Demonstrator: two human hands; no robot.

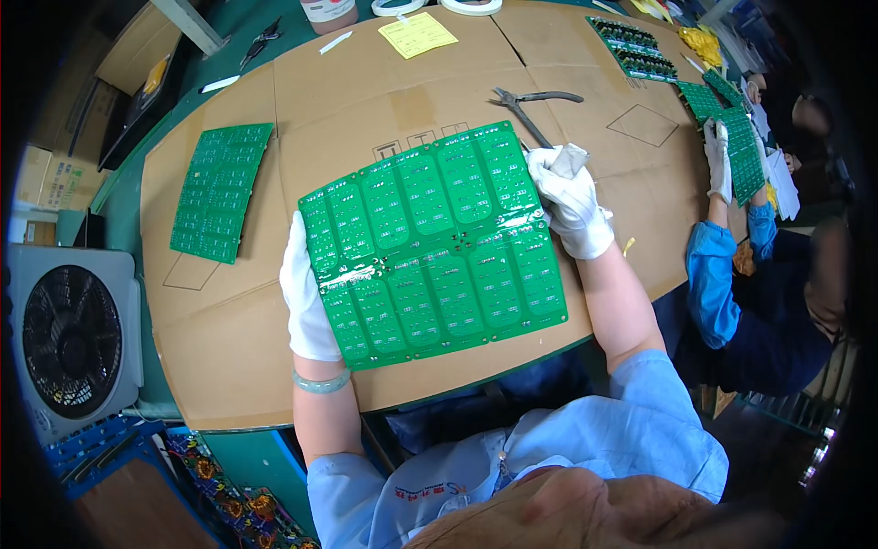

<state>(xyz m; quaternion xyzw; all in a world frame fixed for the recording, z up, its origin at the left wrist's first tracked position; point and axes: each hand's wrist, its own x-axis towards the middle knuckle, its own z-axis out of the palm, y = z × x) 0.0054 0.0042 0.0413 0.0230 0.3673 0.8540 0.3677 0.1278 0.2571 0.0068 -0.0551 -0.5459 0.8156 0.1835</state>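
A large green circuit board panel (430, 252) is held up, slightly tilted, above the cardboard-covered bench. My left hand (305, 293), in a white glove, grips its left edge; the fingers go out of sight behind the board. At the upper right edge my right hand (572, 197), also gloved in white, closes on the same panel. A small greyish-white wad (572, 161) shows at its fingers; I cannot tell what it is. Just beyond that hand lie cutting pliers (530, 105), their handle running down toward the glove. A second green circuit board panel (221, 192) rests at the left.
The cardboard sheet (219, 339) covers the bench. A grey box fan (73, 334) stands at the left. At the back are a yellow paper slip (418, 34), a bottle (329, 14) and tape rolls (471, 5). A populated board (631, 48) lies far right. A co-worker's gloved hand (718, 160) holds another board.
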